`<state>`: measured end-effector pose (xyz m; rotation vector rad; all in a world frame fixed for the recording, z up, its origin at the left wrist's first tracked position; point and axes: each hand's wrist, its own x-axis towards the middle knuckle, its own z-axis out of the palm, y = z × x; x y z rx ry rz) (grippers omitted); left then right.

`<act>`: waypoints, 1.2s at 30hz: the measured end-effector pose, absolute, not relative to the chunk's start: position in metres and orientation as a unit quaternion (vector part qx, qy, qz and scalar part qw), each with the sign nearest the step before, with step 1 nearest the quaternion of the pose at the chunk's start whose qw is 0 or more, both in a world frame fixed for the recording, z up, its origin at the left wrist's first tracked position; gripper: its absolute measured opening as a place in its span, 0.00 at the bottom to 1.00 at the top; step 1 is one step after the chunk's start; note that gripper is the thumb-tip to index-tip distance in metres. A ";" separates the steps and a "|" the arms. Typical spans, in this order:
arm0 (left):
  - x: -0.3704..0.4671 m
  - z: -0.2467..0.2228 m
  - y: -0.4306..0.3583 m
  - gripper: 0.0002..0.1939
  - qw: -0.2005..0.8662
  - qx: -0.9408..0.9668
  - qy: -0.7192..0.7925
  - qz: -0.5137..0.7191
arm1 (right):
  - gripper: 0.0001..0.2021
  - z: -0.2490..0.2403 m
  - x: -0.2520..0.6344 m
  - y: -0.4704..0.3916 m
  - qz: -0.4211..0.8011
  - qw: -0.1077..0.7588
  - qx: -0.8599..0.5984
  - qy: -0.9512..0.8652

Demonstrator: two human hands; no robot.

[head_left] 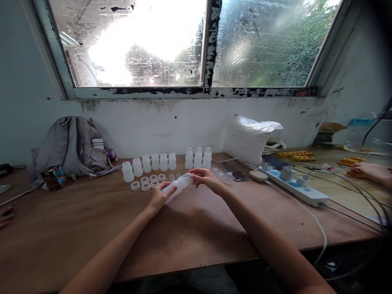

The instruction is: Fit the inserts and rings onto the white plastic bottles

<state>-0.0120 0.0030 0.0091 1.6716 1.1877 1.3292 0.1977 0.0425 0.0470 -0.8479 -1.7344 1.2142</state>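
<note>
My left hand (159,197) is wrapped round the body of a frosted white baby bottle (174,190), which is tilted with its top up to the right. At that top, the fingers of my right hand (203,179) close on a clear dome cap (185,178). Behind my hands lie several white collar rings (146,186) and a few clear teats (174,176), partly hidden. Farther back is a row of several open bottles (146,163). Three capped bottles (198,157) stand to their right. Loose clear caps (223,175) rest beyond my right wrist.
A grey backpack (73,143) and a drink carton (54,178) are at the back left. On the right are a white power strip (297,188) with cables, a round pale puck (258,176) and a silvery bag (251,136). Other people's hands (367,171) show at both sides.
</note>
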 end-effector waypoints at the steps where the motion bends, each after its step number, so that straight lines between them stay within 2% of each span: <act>1: -0.012 0.009 0.003 0.20 0.340 0.642 0.458 0.512 | 0.18 0.047 0.197 0.042 0.482 0.423 -0.337 -0.690; 14: -0.014 0.013 0.000 0.18 0.328 0.659 0.457 0.500 | 0.16 0.044 0.195 0.043 0.465 0.451 -0.335 -0.684; 18: -0.016 0.018 -0.003 0.17 0.321 0.700 0.435 0.467 | 0.17 0.039 0.192 0.045 0.510 0.470 -0.350 -0.629; 24: -0.015 0.017 -0.006 0.17 0.309 0.745 0.417 0.420 | 0.22 0.024 0.172 0.037 0.595 0.421 -0.337 -0.595; 36: -0.006 0.014 -0.014 0.16 0.277 0.746 0.420 0.436 | 0.19 0.023 0.166 0.029 0.632 0.410 -0.293 -0.589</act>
